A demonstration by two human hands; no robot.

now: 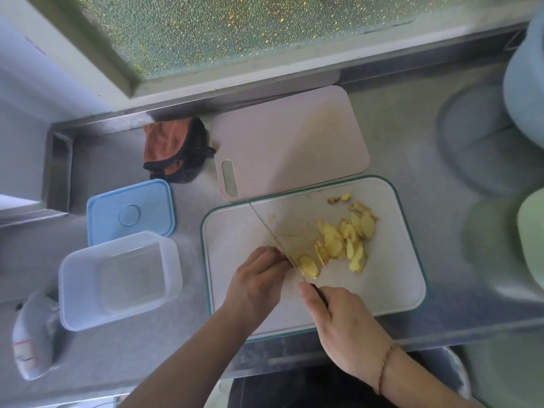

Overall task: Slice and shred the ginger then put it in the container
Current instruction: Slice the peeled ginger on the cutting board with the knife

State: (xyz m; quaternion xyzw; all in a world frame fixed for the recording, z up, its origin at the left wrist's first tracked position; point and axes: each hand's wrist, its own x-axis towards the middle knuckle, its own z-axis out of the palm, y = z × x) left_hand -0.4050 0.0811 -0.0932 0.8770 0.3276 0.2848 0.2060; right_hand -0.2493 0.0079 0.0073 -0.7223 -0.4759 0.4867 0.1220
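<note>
While the slicing goes on at the board, the clear container waits on the steel bench at the far left, uncovered and with nothing in it, close enough that cut pieces could be carried over in one short reach. Its blue lid lies flat just behind it, presumably set aside so the mouth is free. Behind the lid sits a crumpled orange and black cloth, likely kept for wiping.

Next comes the left hand, fingers curled down on the board with their tips against the flat of the knife. Its grip seems clamped on the uncut stub of ginger, though the stub itself is hidden under the fingers, so I cannot be sure; curled fingers would keep the tips back from the edge and steady the piece.

A pink board lies unused behind the white cutting board, partly under it.

To the right of the blade lie the ginger slices, fanned out where they fell, with a small knobbly offcut apart near the back edge. None is shredded yet, by the look of it.

Nearest the right, the right hand has its grip wrapped round the dark knife handle, forefinger forward for control. Pale tubs stand at the far right edge.
</note>
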